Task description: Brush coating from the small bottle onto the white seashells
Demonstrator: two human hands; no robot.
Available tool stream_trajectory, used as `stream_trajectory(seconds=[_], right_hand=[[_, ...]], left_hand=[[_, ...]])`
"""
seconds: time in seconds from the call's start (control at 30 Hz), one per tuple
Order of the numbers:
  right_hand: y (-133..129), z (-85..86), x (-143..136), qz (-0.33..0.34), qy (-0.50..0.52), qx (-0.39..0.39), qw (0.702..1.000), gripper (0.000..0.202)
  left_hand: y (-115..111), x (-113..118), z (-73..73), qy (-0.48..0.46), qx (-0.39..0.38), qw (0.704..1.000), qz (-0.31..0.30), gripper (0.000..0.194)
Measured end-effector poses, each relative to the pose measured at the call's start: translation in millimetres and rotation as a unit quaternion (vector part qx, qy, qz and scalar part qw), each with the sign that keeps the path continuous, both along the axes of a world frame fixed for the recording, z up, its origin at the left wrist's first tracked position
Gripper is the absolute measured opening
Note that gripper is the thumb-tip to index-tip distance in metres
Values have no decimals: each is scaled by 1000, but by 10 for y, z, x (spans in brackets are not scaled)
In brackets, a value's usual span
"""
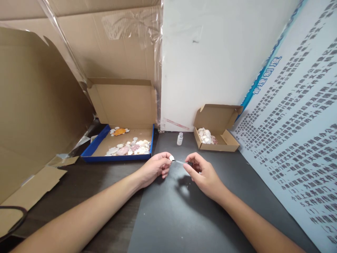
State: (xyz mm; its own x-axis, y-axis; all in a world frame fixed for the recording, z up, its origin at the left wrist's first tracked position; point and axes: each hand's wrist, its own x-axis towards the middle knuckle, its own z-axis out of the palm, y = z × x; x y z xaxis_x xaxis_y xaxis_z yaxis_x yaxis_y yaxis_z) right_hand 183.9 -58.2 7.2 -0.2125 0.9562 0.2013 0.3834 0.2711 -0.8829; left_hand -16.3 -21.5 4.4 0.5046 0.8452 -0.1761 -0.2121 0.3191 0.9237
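Note:
My left hand (158, 167) pinches a small white shell (171, 158) between thumb and fingertips, near the middle of the view. Facing it, my right hand (201, 172) is closed on the dark cap of a thin brush (179, 161), whose dark tip touches or nearly touches the shell. Behind both hands a small clear bottle (179, 139) with a white label stands upright and uncapped on the dark mat (163, 218).
At the left back, an open blue-edged box (100, 159) holds many shells and an orange piece ringed by white shells. A smaller open cardboard box (222, 146) with shells stands at the right back. Cardboard panels rise at the left, a printed poster (297, 116) at the right.

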Motion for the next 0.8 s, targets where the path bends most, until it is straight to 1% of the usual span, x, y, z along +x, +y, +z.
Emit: stream_trajectory(seconds=[0.07, 0.23, 0.4, 0.6, 0.8], right_hand=[[-4, 6, -1, -11, -17, 14, 1000, 16], [-13, 3, 1, 18, 0, -3, 1000, 18], [-2, 8, 5, -32, -46, 39, 998, 14], [-27, 35, 9, 6, -9, 22, 1000, 16], [-10, 24, 8, -39, -43, 44, 997, 13]], left_hand=[[1, 2, -4, 2, 0, 1000, -2, 12], [5, -7, -21, 3, -2, 1000, -11, 13], [7, -8, -20, 6, -1, 1000, -12, 11], [-4, 0, -3, 9, 0, 1000, -16, 12], [-15, 8, 27, 22, 12, 1000, -14, 15]])
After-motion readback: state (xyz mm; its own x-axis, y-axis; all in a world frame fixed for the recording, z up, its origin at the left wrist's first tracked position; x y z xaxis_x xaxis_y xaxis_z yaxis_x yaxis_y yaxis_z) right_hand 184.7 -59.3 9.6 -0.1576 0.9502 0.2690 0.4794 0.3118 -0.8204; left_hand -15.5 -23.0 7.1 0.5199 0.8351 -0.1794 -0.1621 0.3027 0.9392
